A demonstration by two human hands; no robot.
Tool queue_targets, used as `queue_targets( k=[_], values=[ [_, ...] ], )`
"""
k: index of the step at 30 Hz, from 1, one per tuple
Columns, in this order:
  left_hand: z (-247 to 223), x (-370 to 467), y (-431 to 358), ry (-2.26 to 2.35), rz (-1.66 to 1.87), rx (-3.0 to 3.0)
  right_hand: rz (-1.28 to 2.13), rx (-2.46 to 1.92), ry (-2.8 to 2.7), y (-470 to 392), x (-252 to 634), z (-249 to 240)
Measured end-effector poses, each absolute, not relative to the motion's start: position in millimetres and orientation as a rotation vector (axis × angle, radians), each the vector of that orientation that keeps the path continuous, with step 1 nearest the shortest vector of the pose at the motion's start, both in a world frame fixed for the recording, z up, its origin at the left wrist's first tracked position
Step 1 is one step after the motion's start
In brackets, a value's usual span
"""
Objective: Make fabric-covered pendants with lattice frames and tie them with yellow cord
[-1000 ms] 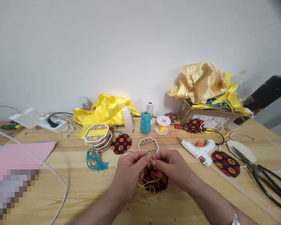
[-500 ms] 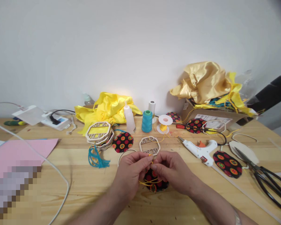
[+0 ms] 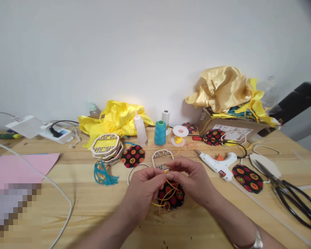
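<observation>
Thumb and fingers of my left hand [image 3: 147,186] pinch a thin yellow cord [image 3: 174,186]. My right hand [image 3: 190,180] is closed on the same cord, its fingertips meeting the left ones. Loops of the cord hang below over a black patterned fabric piece [image 3: 171,200] with red and orange flower circles, lying on the table. Just beyond the hands lies a wooden lattice frame [image 3: 162,155], partly covered by them. A thin pale ring [image 3: 131,173] shows beside my left hand. The cord between the fingertips is mostly hidden.
Behind stand a yellow cord spool [image 3: 180,138], blue thread cone [image 3: 160,133] and white bottle [image 3: 140,131]. Stacked lattice frames [image 3: 106,147] with a blue tassel [image 3: 103,174] lie left. A glue gun [image 3: 219,164] and large open scissors [image 3: 287,193] lie right, near a cardboard box [image 3: 223,126].
My right hand has shifted slightly up, its fingers now meeting the left fingertips more closely. More cord loops show over the fabric piece. The whole view has shifted a little.
</observation>
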State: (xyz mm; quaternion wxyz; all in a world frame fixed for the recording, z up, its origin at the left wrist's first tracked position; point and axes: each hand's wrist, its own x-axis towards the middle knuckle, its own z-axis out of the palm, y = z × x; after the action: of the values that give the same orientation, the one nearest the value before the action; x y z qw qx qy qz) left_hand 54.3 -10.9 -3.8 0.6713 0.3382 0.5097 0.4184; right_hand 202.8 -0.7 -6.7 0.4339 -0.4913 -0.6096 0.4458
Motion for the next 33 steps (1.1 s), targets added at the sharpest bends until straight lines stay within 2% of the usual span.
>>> queue_targets(
  k=[4,12,20,25,28,33],
  values=[
    [-3.2,57.8,-14.6,1.155,0.863,0.841,1.062,-1.202,-1.612,-0.4,203.7,-3.0],
    [-1.0,56.3,-16.0,1.093,0.763,0.996,1.282,-1.280,-1.513,-2.0,200.8,-6.2],
    [-8.7,59.1,-15.2,1.054,0.836,0.848,1.417,-1.313,-1.269,4.0,201.3,-9.4],
    [-12.2,54.7,-13.9,1.038,0.886,0.804,1.644,-1.163,-1.145,2.0,201.3,-7.3],
    [-11.8,52.7,-12.2,1.071,0.938,0.767,1.737,-1.112,-1.183,0.0,201.1,-7.3],
    [-12.0,52.5,-9.2,1.116,0.987,0.765,1.701,-1.294,-1.341,-2.1,201.2,-10.3]
  ],
)
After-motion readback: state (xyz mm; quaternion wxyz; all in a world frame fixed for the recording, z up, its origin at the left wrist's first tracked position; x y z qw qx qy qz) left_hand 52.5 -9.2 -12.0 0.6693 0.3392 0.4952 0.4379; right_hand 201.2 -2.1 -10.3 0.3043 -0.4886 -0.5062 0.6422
